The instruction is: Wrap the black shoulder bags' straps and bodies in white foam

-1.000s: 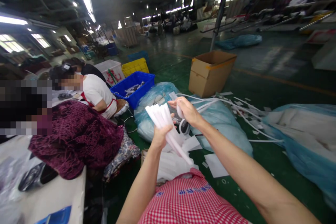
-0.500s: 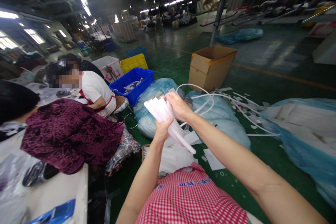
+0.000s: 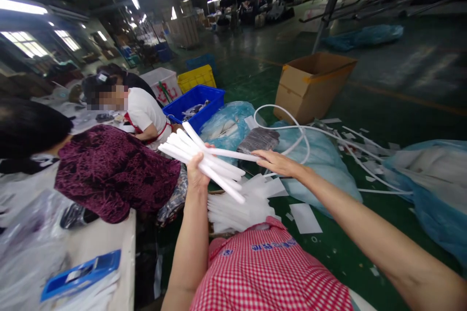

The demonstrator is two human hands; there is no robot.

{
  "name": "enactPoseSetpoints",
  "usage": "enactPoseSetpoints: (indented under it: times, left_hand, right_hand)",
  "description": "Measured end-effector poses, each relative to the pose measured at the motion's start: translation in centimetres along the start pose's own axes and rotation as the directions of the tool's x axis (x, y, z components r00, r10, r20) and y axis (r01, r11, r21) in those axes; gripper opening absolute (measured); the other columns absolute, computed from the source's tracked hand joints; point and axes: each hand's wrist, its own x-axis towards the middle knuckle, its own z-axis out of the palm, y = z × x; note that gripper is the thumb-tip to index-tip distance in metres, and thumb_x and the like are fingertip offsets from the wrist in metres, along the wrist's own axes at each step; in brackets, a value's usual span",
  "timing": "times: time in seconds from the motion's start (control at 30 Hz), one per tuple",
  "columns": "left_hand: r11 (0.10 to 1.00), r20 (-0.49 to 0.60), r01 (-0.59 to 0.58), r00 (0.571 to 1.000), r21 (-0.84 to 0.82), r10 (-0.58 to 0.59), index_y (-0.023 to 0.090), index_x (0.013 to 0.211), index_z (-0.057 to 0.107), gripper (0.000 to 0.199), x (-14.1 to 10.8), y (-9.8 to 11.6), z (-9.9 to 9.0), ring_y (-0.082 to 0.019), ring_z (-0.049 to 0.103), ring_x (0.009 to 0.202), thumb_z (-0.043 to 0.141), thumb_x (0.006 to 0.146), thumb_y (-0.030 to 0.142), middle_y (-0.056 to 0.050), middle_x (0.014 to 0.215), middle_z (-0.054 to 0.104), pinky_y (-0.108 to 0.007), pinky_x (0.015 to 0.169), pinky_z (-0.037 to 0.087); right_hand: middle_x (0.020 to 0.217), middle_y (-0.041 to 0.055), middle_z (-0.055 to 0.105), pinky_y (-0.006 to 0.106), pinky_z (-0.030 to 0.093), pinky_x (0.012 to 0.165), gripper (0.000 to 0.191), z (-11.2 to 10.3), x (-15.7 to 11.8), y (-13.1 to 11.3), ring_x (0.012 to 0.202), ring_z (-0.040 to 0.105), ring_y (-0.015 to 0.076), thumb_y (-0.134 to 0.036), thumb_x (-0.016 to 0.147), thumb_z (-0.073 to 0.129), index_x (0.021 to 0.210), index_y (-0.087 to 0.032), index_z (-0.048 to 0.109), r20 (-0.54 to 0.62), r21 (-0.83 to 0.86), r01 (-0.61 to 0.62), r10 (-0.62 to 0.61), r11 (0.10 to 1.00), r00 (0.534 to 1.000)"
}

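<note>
My left hand is wrapped round a fanned-out bundle of white foam tubes in front of my chest. One tube sticks out of the bundle to the right. At its far end my right hand has its fingers closed on the tip, partly hiding it. Below the bundle, against my checked apron, lies a heap of thin white strips.
Co-workers sit at the left by a table with a blue tape dispenser. Ahead are a blue crate, a cardboard box, blue plastic bags and a dark wrapped bundle. A long white tube loops over the floor.
My hands have moved apart: the left now holds the bundle lower left, the right has drawn back along one tube to its end. The bundle has fanned out. The view has turned slightly left.
</note>
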Motion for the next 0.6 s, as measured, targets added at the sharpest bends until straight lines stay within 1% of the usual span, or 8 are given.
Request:
enactPoseSetpoints:
  times: [0.07,0.13,0.27,0.33,0.37,0.43,0.5,0.6]
  left_hand:
    - [1.000,-0.020,-0.027,0.999,0.011,0.027,0.015,0.090,0.071,0.038,0.1,0.1,-0.1,-0.022,0.067,0.092,0.076,0.056,0.029,-0.006,0.090,0.069,-0.027,0.077,0.054]
    - [0.999,-0.027,-0.032,0.999,0.006,0.032,0.015,0.091,0.071,0.039,0.2,0.1,-0.1,-0.022,0.067,0.093,0.076,0.055,0.029,-0.006,0.091,0.070,-0.028,0.082,0.054]
    - [0.999,-0.050,-0.051,0.997,0.015,0.052,0.016,0.092,0.070,0.039,0.3,0.1,-0.1,-0.023,0.067,0.093,0.075,0.056,0.029,-0.005,0.091,0.070,-0.035,0.093,0.052]
    - [0.999,-0.051,-0.053,0.997,0.003,0.053,0.016,0.092,0.070,0.038,0.3,0.1,-0.2,-0.023,0.067,0.092,0.075,0.056,0.030,-0.005,0.089,0.070,-0.038,0.096,0.051]
    - [0.999,-0.044,-0.051,0.998,-0.016,0.050,0.016,0.091,0.070,0.037,0.1,0.1,-0.1,-0.023,0.067,0.091,0.074,0.057,0.030,-0.005,0.088,0.069,-0.040,0.098,0.050]
    - [0.997,-0.014,-0.036,0.999,-0.070,0.036,0.016,0.090,0.069,0.036,-0.2,-0.3,0.1,-0.021,0.066,0.090,0.074,0.058,0.031,-0.004,0.086,0.067,-0.040,0.102,0.048]
    - [0.993,0.034,0.016,0.999,-0.113,-0.012,0.016,0.087,0.067,0.035,-0.8,-0.9,0.5,-0.019,0.065,0.089,0.075,0.057,0.032,-0.003,0.084,0.065,-0.038,0.102,0.048]
    - [0.985,0.110,0.133,0.986,-0.106,-0.122,0.016,0.079,0.063,0.035,-1.6,-1.7,1.3,-0.018,0.064,0.084,0.078,0.053,0.034,-0.002,0.079,0.061,-0.035,0.096,0.050]
  right_hand:
    - [0.133,0.0110,0.061,0.044,0.040,0.107,0.045,0.8,0.1,-0.7,0.121,0.057,0.0262,-0.041,0.097,0.042,0.135,-0.022,0.055,-0.054,-0.010,0.124,-0.124,0.992,0.991]
    - [0.124,0.0114,0.064,0.040,0.044,0.100,0.042,1.5,0.3,-1.6,0.113,0.060,0.0241,-0.040,0.099,0.037,0.132,-0.021,0.056,-0.067,-0.043,0.206,-0.209,0.978,0.976]
    - [0.107,0.0091,0.065,0.036,0.045,0.091,0.033,2.7,0.5,-3.1,0.099,0.060,0.0221,-0.036,0.100,0.033,0.114,-0.021,0.058,-0.081,-0.094,0.212,-0.219,0.973,0.972]
    - [0.096,0.0070,0.063,0.035,0.044,0.085,0.024,3.5,0.4,-3.6,0.089,0.058,0.0211,-0.032,0.096,0.036,0.099,-0.021,0.057,-0.131,-0.098,0.141,-0.153,0.985,0.979]
    - [0.089,0.0055,0.061,0.033,0.043,0.082,0.019,4.0,0.5,-3.8,0.083,0.056,0.0203,-0.031,0.092,0.039,0.090,-0.022,0.056,-0.188,-0.042,0.088,-0.094,0.995,0.978]
    - [0.076,0.0021,0.055,0.031,0.041,0.076,0.012,5.0,0.7,-4.1,0.074,0.050,0.0183,-0.029,0.084,0.045,0.074,-0.023,0.049,-0.320,0.196,-0.002,0.066,0.981,0.945]
    - [0.066,-0.0003,0.047,0.029,0.040,0.068,0.016,5.9,1.2,-4.0,0.067,0.045,0.0168,-0.031,0.079,0.046,0.065,-0.024,0.043,-0.387,0.452,-0.032,0.228,0.892,0.894]
    - [0.058,-0.0017,0.042,0.028,0.036,0.052,0.021,6.4,1.7,-3.2,0.054,0.038,0.0149,-0.037,0.080,0.036,0.063,-0.025,0.036,-0.381,0.632,-0.021,0.335,0.774,0.862]
